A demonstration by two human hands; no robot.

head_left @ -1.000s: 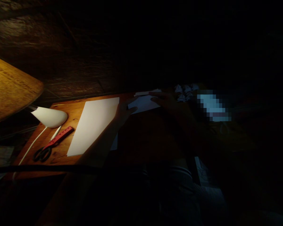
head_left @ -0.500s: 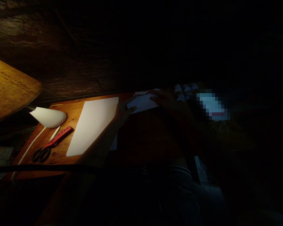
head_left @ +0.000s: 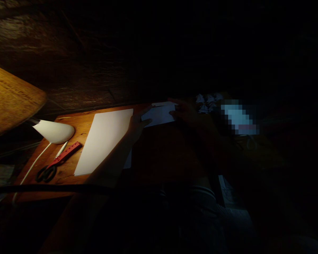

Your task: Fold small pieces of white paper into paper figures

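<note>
A small folded sheet of white paper (head_left: 159,115) is held above the far side of the wooden table. My left hand (head_left: 137,124) grips its left end, thumb on the near face. At the right end, my right hand (head_left: 181,112) pinches it with the thumb in front; deep shadow hides most of that hand. A paler strip of paper shows along the top edge behind the sheet. Larger white paper sheets (head_left: 106,137) lie flat on the table, partly under my left forearm.
Left on the table (head_left: 69,173) are a white lamp base (head_left: 55,132) with its cord, a white pen (head_left: 61,150) and scissors (head_left: 49,173) beside a red holed strip (head_left: 66,153). Several folded paper pieces (head_left: 203,107) stand at right, near a blurred bright screen (head_left: 238,118).
The held paper and both hands have shifted slightly left, and its visible face looks a little narrower. The things on the table have stayed in place.
</note>
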